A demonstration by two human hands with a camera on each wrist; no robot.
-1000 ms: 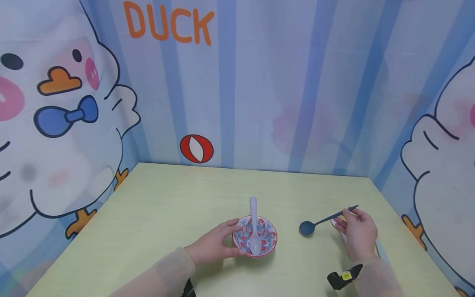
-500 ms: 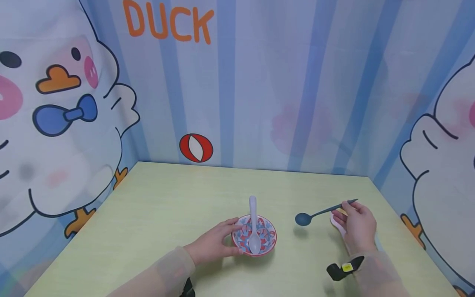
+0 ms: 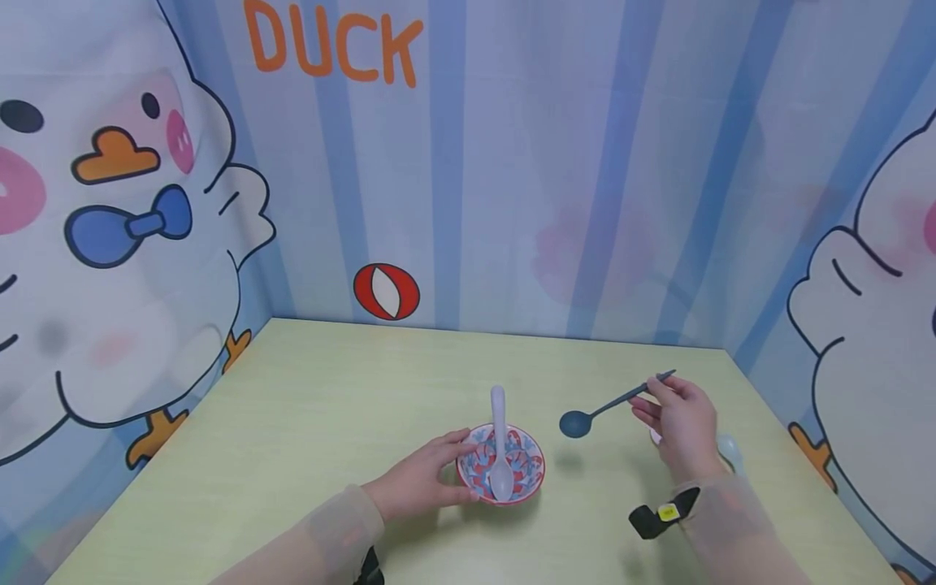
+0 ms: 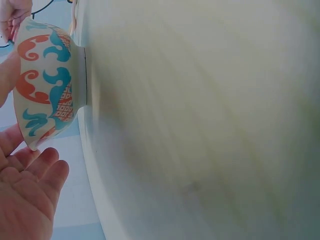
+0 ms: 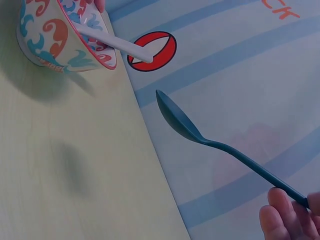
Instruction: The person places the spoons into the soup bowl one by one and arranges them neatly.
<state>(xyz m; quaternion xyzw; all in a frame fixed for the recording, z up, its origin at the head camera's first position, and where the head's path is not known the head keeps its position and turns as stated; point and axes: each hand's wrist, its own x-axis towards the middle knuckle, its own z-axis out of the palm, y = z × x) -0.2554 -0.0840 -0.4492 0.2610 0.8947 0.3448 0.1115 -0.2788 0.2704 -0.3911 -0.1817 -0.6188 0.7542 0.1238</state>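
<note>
A patterned red-and-blue bowl [image 3: 521,475] stands on the pale green table [image 3: 307,422] near the front, with a white spoon [image 3: 500,431] lying in it, handle pointing away. My left hand [image 3: 431,471] cups the bowl's left side, a fingertip on the rim; in the left wrist view the bowl [image 4: 45,85] sits between palm and fingers. My right hand [image 3: 658,394] pinches the handle end of a dark blue spoon [image 3: 603,406], held in the air right of the bowl, its scoop toward the bowl. The right wrist view shows that dark spoon [image 5: 200,135] above the table.
A white spoon [image 3: 730,449] and a pink object [image 3: 654,439] lie on the table, partly hidden behind my right hand. Printed cartoon walls close in the table at the back, left and right. A black strap [image 3: 654,518] is on my right wrist.
My right hand has lifted the dark blue spoon off the table and carried it up and left, closer to the bowl. The left hand and bowl have stayed put.
</note>
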